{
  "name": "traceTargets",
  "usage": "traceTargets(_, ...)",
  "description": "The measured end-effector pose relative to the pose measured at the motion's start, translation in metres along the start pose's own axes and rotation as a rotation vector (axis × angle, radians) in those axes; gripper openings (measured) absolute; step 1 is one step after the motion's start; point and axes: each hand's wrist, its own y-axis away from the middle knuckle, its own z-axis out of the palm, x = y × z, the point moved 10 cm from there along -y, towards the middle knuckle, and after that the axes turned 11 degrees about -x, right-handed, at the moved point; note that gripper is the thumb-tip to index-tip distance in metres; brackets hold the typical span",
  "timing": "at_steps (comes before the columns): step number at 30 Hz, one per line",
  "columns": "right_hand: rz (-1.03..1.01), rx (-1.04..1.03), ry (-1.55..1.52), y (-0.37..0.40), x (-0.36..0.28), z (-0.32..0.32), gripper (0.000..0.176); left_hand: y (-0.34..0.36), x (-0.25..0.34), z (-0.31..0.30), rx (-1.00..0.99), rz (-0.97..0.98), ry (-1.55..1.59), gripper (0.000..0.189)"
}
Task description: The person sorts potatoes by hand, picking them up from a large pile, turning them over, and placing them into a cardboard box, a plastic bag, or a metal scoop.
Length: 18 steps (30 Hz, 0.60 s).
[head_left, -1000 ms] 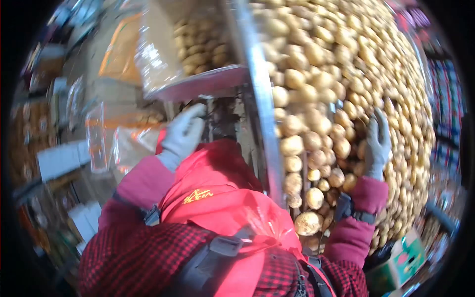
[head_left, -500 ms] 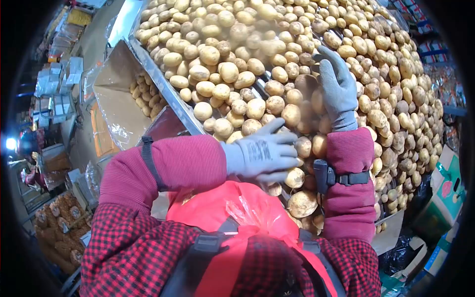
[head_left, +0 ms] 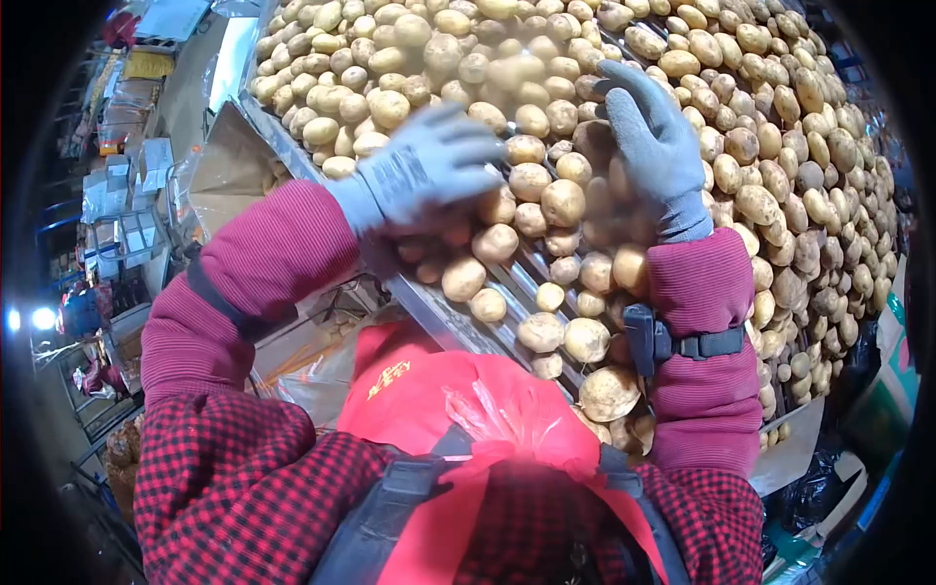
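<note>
A thick spread of potatoes covers a sloping roller table, with metal rollers showing in the gaps. My left hand, in a grey glove, is over the potatoes by the table's left edge. Its fingers are stretched out and slightly blurred, with no potato in its grasp. Farther right, my right hand wears a matching glove and stands on edge among the potatoes. Its fingers curve loosely, thumb apart, holding nothing. Between my forearms, a large round potato lies near the front edge.
A metal rail borders the table on the left, beside an open cardboard box. A green-and-white carton and black plastic bags stand at lower right. Shelving and boxes fill the far left.
My left hand has swung left and away from my body, from the near middle to the left rail. Rollers now show where potatoes lay. My right hand has shifted slightly forward.
</note>
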Motion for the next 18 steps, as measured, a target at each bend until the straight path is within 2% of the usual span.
traceTargets(1,0.018,-0.008,0.008,0.0,0.004,-0.002,0.033,0.002,-0.017,-0.018,0.034,-0.029,-0.08,0.053)
traceTargets(2,0.036,-0.019,0.014,0.0,0.008,-0.001,0.033,0.008,-0.041,-0.027,0.222,-0.045,-0.15,0.053)
traceTargets(4,0.063,-0.023,-0.084,0.0,0.009,0.002,0.034,0.018,-0.098,-0.025,0.152,-0.227,-0.066,0.044)
traceTargets(5,0.055,-0.031,-0.077,-0.002,0.009,0.001,0.035,0.009,-0.117,-0.034,0.133,-0.272,-0.202,0.043)
traceTargets(6,0.056,-0.048,-0.076,-0.001,0.01,0.003,0.035,0.005,-0.126,-0.04,0.104,-0.326,-0.329,0.043)
traceTargets(7,0.019,-0.058,-0.071,-0.001,0.008,0.004,0.035,0.006,-0.125,-0.042,0.106,-0.329,-0.324,0.043)
traceTargets(9,0.012,-0.051,-0.014,0.0,0.006,0.001,0.035,0.018,-0.115,-0.064,0.317,-0.399,-0.326,0.045)
traceTargets(10,-0.004,-0.045,0.04,0.0,0.002,0.001,0.035,0.025,-0.096,-0.07,0.36,-0.321,-0.194,0.047)
traceTargets(11,-0.022,-0.042,0.033,0.0,0.001,0.001,0.034,0.026,-0.066,-0.075,0.313,-0.212,-0.114,0.048)
traceTargets(13,-0.003,-0.039,0.029,-0.001,0.003,0.0,0.034,0.031,-0.014,-0.044,0.036,-0.111,0.099,0.059)
traceTargets(14,0.013,-0.041,0.026,0.0,0.004,0.002,0.034,0.041,0.007,-0.019,-0.074,-0.131,0.106,0.062)
traceTargets(16,0.009,-0.018,0.043,0.002,0.005,0.003,0.035,0.059,0.018,0.014,-0.174,-0.183,0.157,0.064)
traceTargets(18,0.062,-0.05,-0.004,0.0,0.015,0.005,0.034,0.061,0.004,0.016,-0.136,-0.336,0.098,0.062)
